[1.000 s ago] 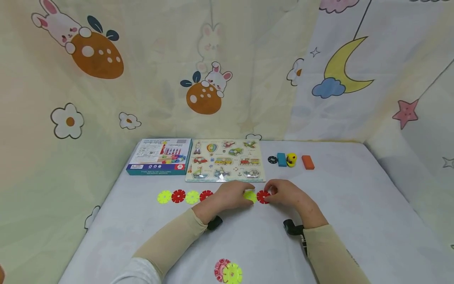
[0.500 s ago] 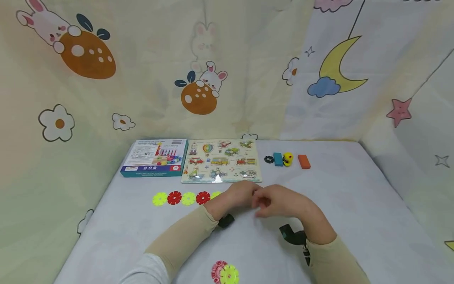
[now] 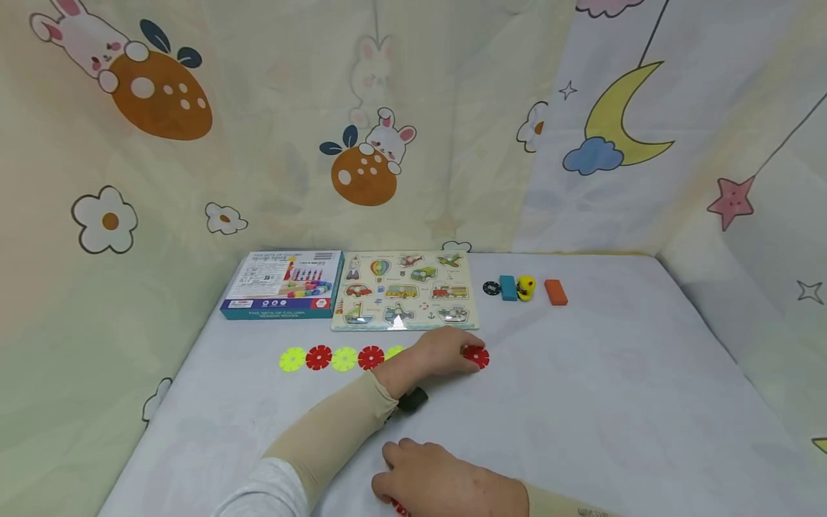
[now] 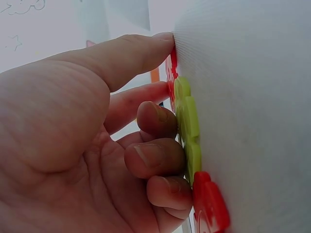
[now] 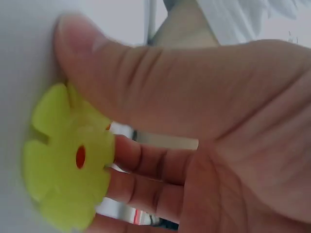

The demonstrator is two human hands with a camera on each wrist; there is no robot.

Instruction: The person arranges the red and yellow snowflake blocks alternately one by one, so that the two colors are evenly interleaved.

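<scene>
My left hand (image 3: 439, 353) pinches a red flower-shaped disc (image 3: 479, 357) by its edges, at the right end of a row of discs. Its other fingers curl over a yellow-green disc (image 4: 188, 126), with another red disc (image 4: 210, 204) beside that. Leftward in the row lie yellow-green discs (image 3: 293, 360) and red discs (image 3: 319, 357), alternating; my left hand hides part of it. At the front, my right hand (image 3: 446, 477) has thumb and fingers around a yellow-green flower-shaped disc (image 5: 68, 155). Some red (image 3: 400, 508) shows under that hand in the head view.
Behind the row lie a teal-edged box (image 3: 282, 285) and a picture puzzle board (image 3: 405, 291). To their right are a black round chip (image 3: 492, 288), a blue block (image 3: 507, 288), a yellow duck (image 3: 526, 288) and an orange block (image 3: 555, 292). A printed curtain (image 3: 284, 143) stands behind the table.
My right hand has left the red disc at the row's right end and come toward me to the front discs. My left hand stays at the row.
</scene>
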